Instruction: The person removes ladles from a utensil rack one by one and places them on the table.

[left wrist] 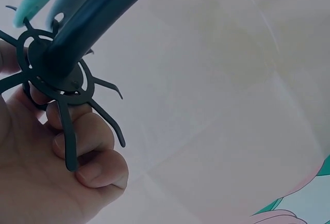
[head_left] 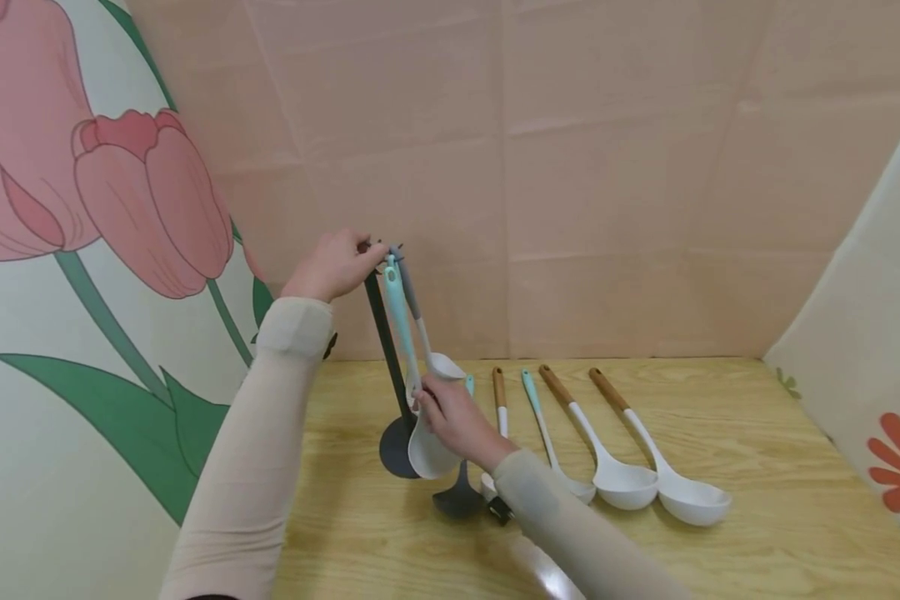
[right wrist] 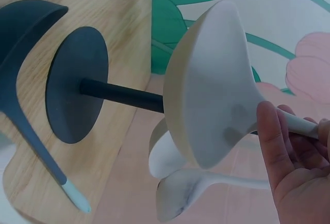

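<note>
A black utensil rack with a round base and a ring of hooks stands at the table's left. My left hand grips its top; curled fingers show under the hook ring in the left wrist view. Near the bowl of a white ladle, my right hand holds the handle. This ladle's mint handle end is up at the hooks; whether it hangs on one is unclear. Behind it, a grey-handled white ladle hangs from the rack. The right wrist view shows two further white bowls behind the held ladle.
On the wooden table, right of the rack, lie a dark ladle with a mint end, a mint-handled white ladle and several wooden-handled white ladles. A pinkish cloth hangs behind; a tulip-printed panel stands at left.
</note>
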{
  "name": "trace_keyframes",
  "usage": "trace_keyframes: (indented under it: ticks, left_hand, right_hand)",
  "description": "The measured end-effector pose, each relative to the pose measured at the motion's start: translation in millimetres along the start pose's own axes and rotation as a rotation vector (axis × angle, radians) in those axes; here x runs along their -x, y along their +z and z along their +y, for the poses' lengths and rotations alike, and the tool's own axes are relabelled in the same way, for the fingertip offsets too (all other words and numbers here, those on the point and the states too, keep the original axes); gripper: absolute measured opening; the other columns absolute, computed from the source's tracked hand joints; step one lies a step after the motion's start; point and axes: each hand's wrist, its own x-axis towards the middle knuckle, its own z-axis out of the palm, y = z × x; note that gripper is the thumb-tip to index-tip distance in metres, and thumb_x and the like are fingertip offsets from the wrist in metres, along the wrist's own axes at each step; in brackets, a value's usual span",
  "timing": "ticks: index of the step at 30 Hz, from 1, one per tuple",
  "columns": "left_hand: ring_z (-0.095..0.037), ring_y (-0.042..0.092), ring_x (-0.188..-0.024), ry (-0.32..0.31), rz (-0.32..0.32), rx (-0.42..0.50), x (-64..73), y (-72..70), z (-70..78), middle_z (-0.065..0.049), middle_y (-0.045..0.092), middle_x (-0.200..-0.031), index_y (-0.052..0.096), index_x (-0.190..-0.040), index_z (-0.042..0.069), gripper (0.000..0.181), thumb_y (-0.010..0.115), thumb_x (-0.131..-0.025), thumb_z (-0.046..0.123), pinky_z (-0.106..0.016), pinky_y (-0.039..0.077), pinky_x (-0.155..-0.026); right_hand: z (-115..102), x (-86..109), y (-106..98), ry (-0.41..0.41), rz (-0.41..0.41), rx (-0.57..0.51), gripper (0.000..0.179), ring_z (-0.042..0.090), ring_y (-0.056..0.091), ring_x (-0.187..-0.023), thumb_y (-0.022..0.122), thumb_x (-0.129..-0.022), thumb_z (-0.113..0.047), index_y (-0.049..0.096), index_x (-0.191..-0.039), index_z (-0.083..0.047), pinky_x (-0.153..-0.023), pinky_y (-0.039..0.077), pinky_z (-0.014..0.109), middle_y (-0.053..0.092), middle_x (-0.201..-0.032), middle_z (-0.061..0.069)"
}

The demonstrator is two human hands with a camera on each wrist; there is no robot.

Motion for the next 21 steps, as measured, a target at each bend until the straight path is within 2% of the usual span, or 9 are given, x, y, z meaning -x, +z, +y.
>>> trace_keyframes:
  ticks: [6,15,21]
  left_hand:
    - [-0.021,0.042,-0.067,-0.002,0.0,-0.006,-0.3,0.9,0.8,-0.006,0.047,-0.076,0.051,-0.085,0.009,0.042,0.041,-0.101,0.047,-0.032,0.035,-0.058]
    - [-0.021,0.042,-0.066,-0.006,0.002,-0.004,-0.6,1.6,0.9,-0.006,0.046,-0.075,0.047,-0.082,0.009,0.042,0.041,-0.101,0.046,-0.032,0.034,-0.059]
    - [-0.021,0.044,-0.067,-0.011,0.004,-0.001,-0.3,1.7,0.9,-0.006,0.051,-0.077,0.05,-0.082,0.009,0.043,0.042,-0.101,0.046,-0.032,0.036,-0.058]
  right_hand:
    - [7.5,11.2,-9.7,0.025,0.011,-0.022,0.023,0.008,0.055,-0.057,0.045,-0.108,-0.02,0.059,-0.097,-0.005,-0.054,0.05,0.027,0.058,-0.069,0.004]
    - [15.8,22.7,-28.5,0.049,0.062,0.041,0.022,0.006,0.052,-0.056,0.046,-0.107,-0.021,0.058,-0.095,-0.008,-0.055,0.047,0.027,0.056,-0.069,-0.002]
    - [21.3,30.4,-41.2,0.087,0.057,0.013,0.022,0.01,0.051,-0.056,0.045,-0.108,-0.019,0.059,-0.095,-0.008,-0.052,0.046,0.028,0.055,-0.068,0.001]
